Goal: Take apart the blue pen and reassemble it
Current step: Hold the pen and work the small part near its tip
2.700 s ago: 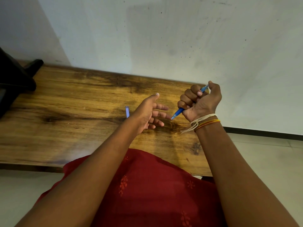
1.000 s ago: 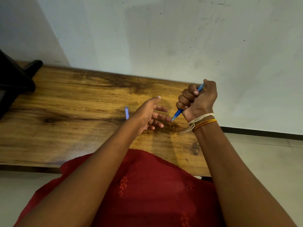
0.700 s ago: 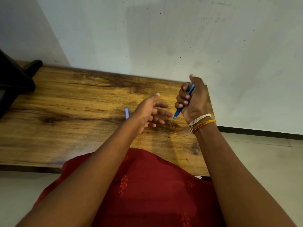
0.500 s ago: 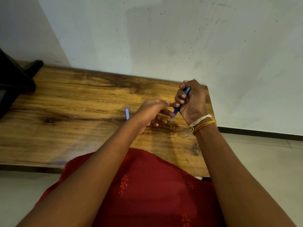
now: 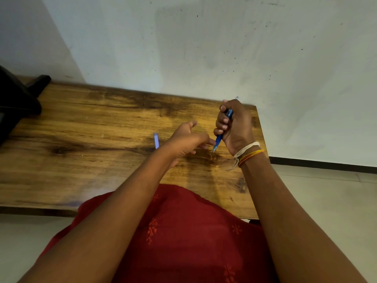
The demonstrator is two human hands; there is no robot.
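Right hand: the right hand (image 5: 234, 127) is curled in a fist around the blue pen (image 5: 221, 133), fingers wrapped over the barrel, held above the right end of the worktop.
Blue pen: steeply tilted, tip pointing down and to the left, just above the wood; the upper part of the barrel is hidden inside the fist, and a small pale end shows above the knuckles.
Left hand: the left hand (image 5: 185, 139) holds nothing that can be seen; its fingers are loosely spread, thumb raised, fingertips reaching right to just beside the pen tip. Whether they touch the tip cannot be told.
Pale blue piece: a short pale blue piece (image 5: 156, 140) lies flat on the worktop just left of the left wrist, partly covered by it at its near end.
Worktop: a wooden worktop (image 5: 91, 139) with dark grain knots, set against a pale wall (image 5: 204, 48).
Dark object: a black object (image 5: 16, 103) sits at the far left end of the worktop, cut off by the frame edge.
Wrist threads: white and yellow-orange threads (image 5: 247, 153) circle the right wrist.
Clothing: red cloth with a small orange pattern (image 5: 183, 231) fills the near foreground between the forearms.
Floor: pale tiled floor (image 5: 326, 201) lies to the right of the worktop.
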